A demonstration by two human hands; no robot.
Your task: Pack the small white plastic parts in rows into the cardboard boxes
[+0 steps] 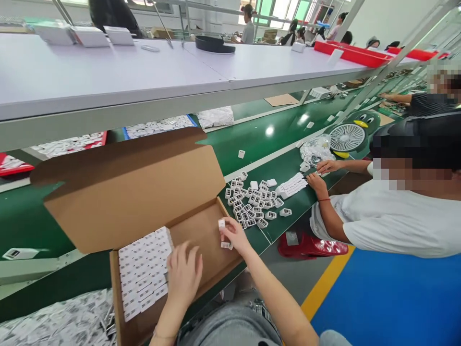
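Observation:
An open cardboard box [201,222] lies in front of me with its lid tipped back. Its left part holds tight rows of small white charger blocks [144,269] with grey print. My left hand [184,274] hovers at the right edge of these rows, slightly blurred, fingers apart and nothing visible in them. Over the box's right end, my right hand [236,236] pinches a white charger block [221,224] between thumb and fingers. Two or so more white blocks [225,245] show just under that hand, partly hidden by it.
Loose white blocks with dark ports [254,204] are heaped right of the box. A co-worker's hands [319,180] work beside a row of white blocks [291,185]. A green fan [348,137] stands beyond. A white shelf [144,72] overhangs the green bench; bagged parts [65,319] lie left.

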